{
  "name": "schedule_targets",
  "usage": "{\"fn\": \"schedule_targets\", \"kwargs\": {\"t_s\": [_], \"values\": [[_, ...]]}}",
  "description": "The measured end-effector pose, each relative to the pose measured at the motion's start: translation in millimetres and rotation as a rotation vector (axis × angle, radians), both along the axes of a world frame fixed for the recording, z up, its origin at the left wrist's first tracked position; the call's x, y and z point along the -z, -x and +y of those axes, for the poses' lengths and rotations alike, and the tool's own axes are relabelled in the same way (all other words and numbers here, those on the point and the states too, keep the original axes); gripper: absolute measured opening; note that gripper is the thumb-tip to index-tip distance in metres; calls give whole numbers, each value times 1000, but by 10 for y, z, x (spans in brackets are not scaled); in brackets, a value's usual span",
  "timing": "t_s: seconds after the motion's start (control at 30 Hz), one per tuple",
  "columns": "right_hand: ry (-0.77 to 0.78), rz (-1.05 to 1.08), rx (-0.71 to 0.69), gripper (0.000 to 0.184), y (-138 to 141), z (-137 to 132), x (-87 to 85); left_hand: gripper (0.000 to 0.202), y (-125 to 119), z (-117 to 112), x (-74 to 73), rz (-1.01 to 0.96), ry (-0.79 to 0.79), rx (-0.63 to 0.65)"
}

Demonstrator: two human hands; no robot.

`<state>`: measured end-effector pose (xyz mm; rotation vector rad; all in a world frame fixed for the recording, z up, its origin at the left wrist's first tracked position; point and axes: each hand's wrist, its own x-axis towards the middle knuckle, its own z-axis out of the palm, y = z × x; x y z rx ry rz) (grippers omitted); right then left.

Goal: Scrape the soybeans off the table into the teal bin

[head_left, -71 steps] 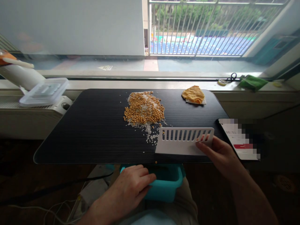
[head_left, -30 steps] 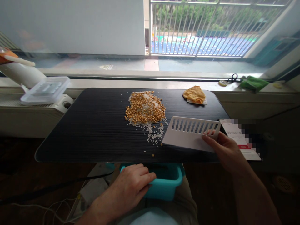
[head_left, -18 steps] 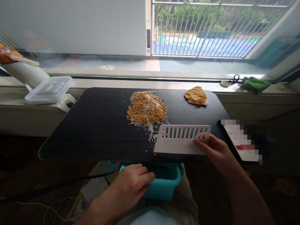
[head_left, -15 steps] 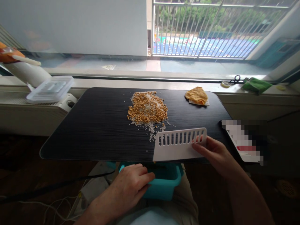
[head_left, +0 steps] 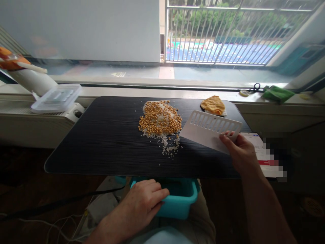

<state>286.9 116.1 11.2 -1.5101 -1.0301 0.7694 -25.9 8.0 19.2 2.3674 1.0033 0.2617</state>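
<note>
A heap of yellow beans mixed with white rice [head_left: 159, 120] lies on the black ribbed table top [head_left: 106, 139]. My right hand [head_left: 240, 152] grips a white slotted plastic scraper [head_left: 209, 130] by its right end, holding it tilted just right of the heap, its left corner near the loose rice [head_left: 171, 147]. My left hand [head_left: 142, 201] is closed on the rim of a teal plastic bin [head_left: 181, 200] held under the table's front edge on my lap.
An orange cloth [head_left: 213, 105] lies at the table's back right. A phone [head_left: 264, 154] lies at the right edge. A clear lidded box [head_left: 57, 98] and a white bottle [head_left: 30, 79] sit on the left sill; scissors [head_left: 251, 88] and a green cloth [head_left: 276, 93] on the right.
The scraper swept toward the front edge, taking a stray bean off the table, then lifted and moved back up beside the heap. My left hand and the bin stayed put.
</note>
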Motion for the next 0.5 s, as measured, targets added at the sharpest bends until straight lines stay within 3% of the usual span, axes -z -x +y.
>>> {"fn": "schedule_targets", "kwargs": {"t_s": [0.2, 0.5], "values": [[58, 75, -76, 30, 5, 24, -23, 19, -2, -2, 0, 1, 17, -7], [42, 164, -50, 31, 20, 130, 26, 19, 1, 17, 13, -10, 8, -3]]}}
